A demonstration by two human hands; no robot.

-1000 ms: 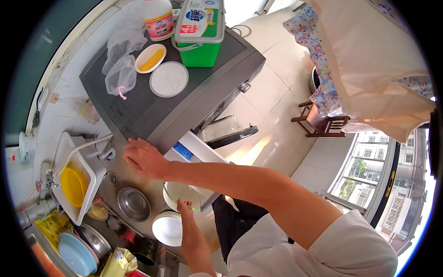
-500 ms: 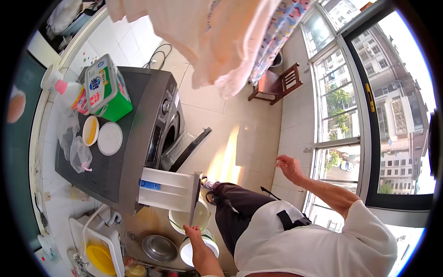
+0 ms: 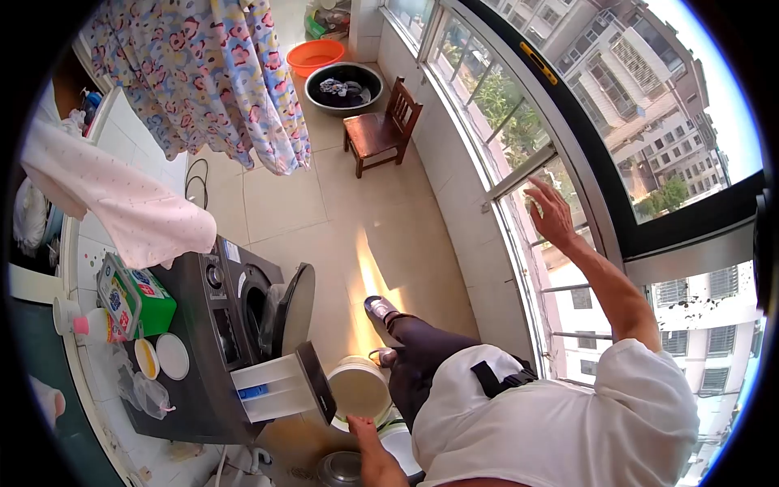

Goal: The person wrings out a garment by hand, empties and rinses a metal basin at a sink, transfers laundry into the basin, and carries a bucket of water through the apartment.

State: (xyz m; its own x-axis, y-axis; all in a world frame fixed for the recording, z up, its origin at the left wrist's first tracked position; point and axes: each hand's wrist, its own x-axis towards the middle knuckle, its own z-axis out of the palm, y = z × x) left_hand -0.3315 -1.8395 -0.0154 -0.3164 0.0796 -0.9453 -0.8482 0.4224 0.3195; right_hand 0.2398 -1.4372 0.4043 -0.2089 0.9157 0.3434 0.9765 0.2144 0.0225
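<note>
My left hand (image 3: 367,428) is low beside the washing machine, its fingers closed at the near rim of a pale bucket (image 3: 359,388). The bucket stands just past the end of the pulled-out white detergent drawer (image 3: 280,390), which has a blue insert and a dark front. My right hand (image 3: 552,213) is raised in front of the window, fingers apart and with nothing in them. The washing machine's (image 3: 195,341) round door (image 3: 292,308) hangs open. A second white bucket (image 3: 402,445) is partly hidden behind my left forearm.
A green detergent tub (image 3: 139,300), a pink-capped bottle (image 3: 96,325), lids and plastic bags lie on the machine. Hanging laundry (image 3: 203,73) fills the upper left. Beyond are a wooden chair (image 3: 381,134), a dark basin with clothes (image 3: 345,88) and an orange basin (image 3: 315,57).
My view has swung, bringing the chair and basins into fuller sight. My right hand has risen and its fingers have spread. More of the bucket shows beside the drawer; my left hand stays near it.
</note>
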